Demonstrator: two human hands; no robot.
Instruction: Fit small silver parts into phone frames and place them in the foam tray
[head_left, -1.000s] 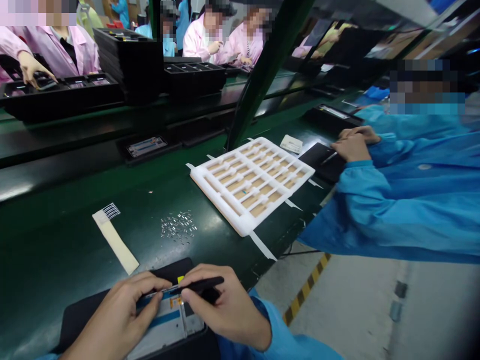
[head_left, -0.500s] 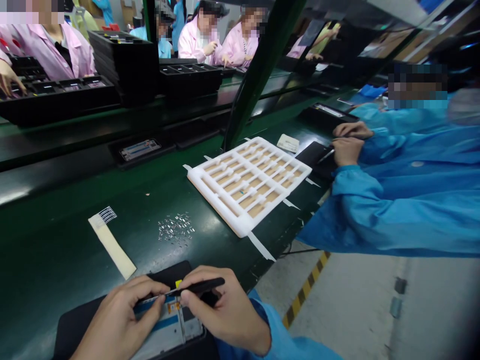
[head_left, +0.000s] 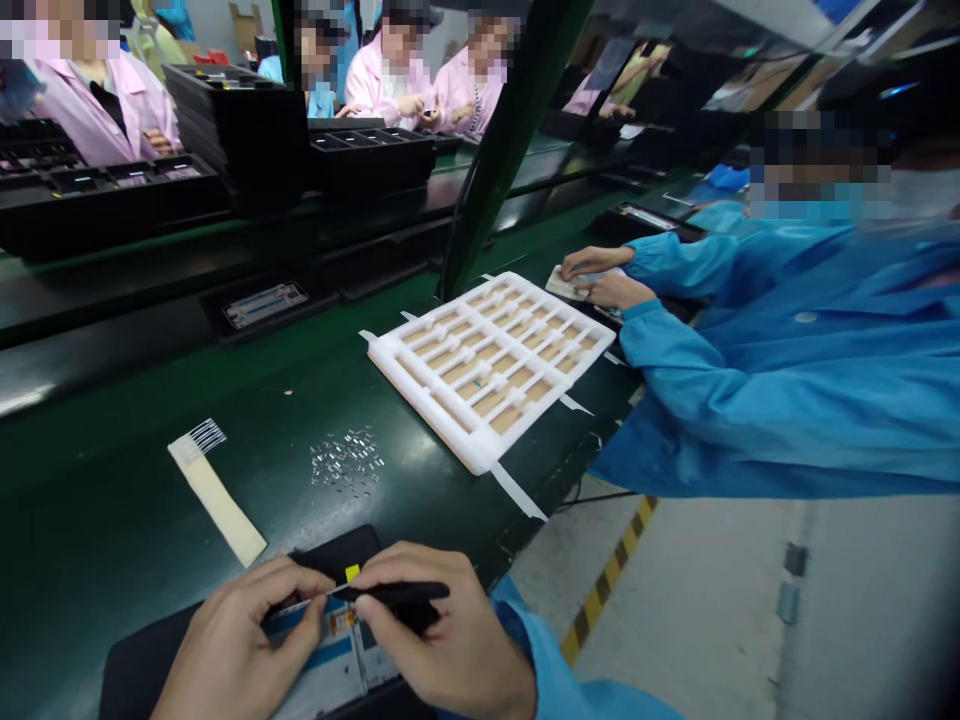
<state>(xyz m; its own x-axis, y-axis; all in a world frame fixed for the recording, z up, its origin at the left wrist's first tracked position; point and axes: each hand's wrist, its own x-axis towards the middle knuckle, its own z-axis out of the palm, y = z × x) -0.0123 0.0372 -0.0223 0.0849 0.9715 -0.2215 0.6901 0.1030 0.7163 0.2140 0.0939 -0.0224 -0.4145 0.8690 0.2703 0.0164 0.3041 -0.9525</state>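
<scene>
In front of me a phone frame (head_left: 330, 678) with blue strips and an orange flex piece lies in a black tray (head_left: 133, 650). My left hand (head_left: 240, 635) has its thumb and index finger pinched at the frame's upper edge. Black tweezers (head_left: 409, 592) are gripped in my right hand (head_left: 457, 635), their tip at that same edge beside the left fingertips. What lies between the tips is too small to make out. A yellow tab (head_left: 352, 573) shows just behind the tweezers.
Beyond my hands lie a pile of small metal parts (head_left: 346, 460) and a cream strip with dark-lined film (head_left: 217, 500). A white foam tray (head_left: 480, 450) is taped to the bench. A co-worker's hands (head_left: 607, 280) hold a pale card at right. A green post (head_left: 495, 150) rises behind.
My hands stay at the frame's edge, with the tweezers turned slightly flatter. The co-worker's hands at right have moved left to the pale card. The view has shifted a little.
</scene>
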